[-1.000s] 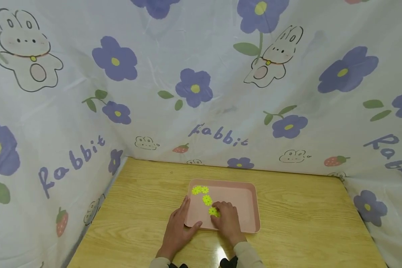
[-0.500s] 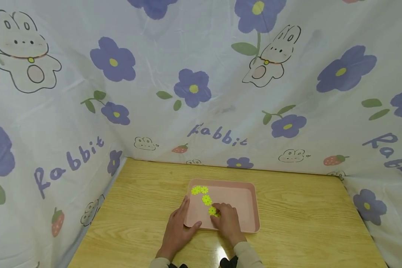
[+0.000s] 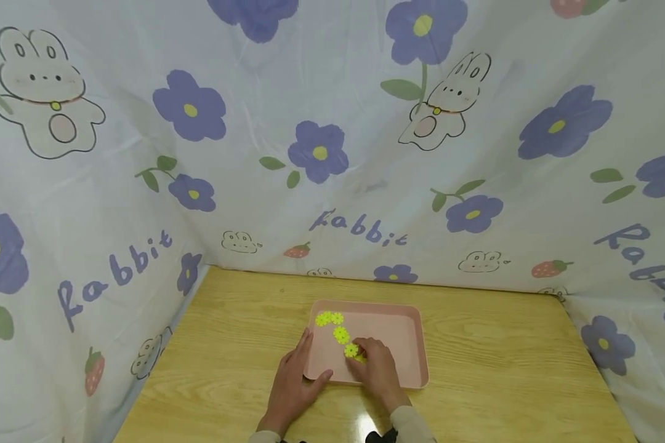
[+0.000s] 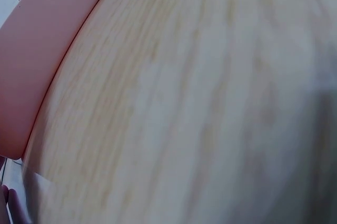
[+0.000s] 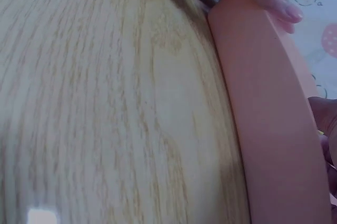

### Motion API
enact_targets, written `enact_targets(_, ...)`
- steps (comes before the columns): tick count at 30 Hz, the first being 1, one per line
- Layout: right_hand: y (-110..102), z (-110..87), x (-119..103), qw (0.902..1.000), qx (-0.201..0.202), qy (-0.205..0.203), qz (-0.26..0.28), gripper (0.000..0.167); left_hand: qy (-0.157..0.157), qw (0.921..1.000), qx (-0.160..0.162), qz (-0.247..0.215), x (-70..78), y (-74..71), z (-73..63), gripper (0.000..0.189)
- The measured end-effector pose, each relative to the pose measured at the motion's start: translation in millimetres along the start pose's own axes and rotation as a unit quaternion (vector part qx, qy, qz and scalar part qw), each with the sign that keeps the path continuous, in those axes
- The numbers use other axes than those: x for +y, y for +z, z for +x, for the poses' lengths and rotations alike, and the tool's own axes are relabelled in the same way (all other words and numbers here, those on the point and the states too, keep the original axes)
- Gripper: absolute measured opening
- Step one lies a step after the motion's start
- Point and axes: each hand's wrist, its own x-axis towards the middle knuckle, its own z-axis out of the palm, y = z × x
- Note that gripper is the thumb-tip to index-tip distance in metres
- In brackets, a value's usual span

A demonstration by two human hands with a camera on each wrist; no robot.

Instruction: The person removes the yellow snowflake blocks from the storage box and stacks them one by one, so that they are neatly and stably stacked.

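Note:
A pink tray (image 3: 399,341) lies on the wooden table. My left hand (image 3: 295,384) rests along its left front corner, fingers stretched against the left side and thumb at the front rim. In the right wrist view that thumb (image 5: 281,6) reaches over the rim. Inside the tray, my right hand (image 3: 378,369) pinches a yellow flower-shaped disc (image 3: 360,358) between thumb and fingers, partly hidden by them. Another yellow disc (image 3: 351,350) overlaps it just to the left. Further back are a yellow pair (image 3: 341,335) and a cluster of yellow discs (image 3: 327,319) in the far left corner.
The tray's right side wall (image 3: 423,351) stands beyond my right hand. Wood-grain tabletop (image 3: 499,357) surrounds the tray. A white cloth (image 3: 255,184) printed with rabbits and purple flowers hangs around the table's back and sides.
The two discs at my right fingertips have spread slightly apart, so the left one shows more fully. My left hand stays put. The head view has tilted up a little.

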Motion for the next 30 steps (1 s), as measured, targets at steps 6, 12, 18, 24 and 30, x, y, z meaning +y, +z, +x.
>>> enact_targets(6,-14,-5.2,0,0.9992,0.012,0.031,0.021,0.031,-0.001,1.0000,0.002,-0.007,1.1,-1.1,-1.4,0.091)
enact_targets(12,-37,-9.1,6,0.9970,0.045,0.057,0.025,0.032,0.007,1.0000,0.006,-0.001,-1.1,-0.2,-1.3,0.091)
enact_targets(18,-61,-11.7,22,0.9934,0.090,0.067,0.023,0.032,0.011,0.9999,0.003,-0.010,-2.1,0.0,-1.9,0.091)
enact_targets(24,-85,-19.1,39,0.9860,0.120,0.112,0.029,0.034,0.003,0.9998,-0.006,-0.020,-1.7,-1.6,-0.1,0.092)
enact_targets(30,-102,-29.3,59,0.9790,0.151,0.135,0.022,0.038,0.001,0.9998,-0.013,-0.015,-2.7,-0.7,1.3,0.092)
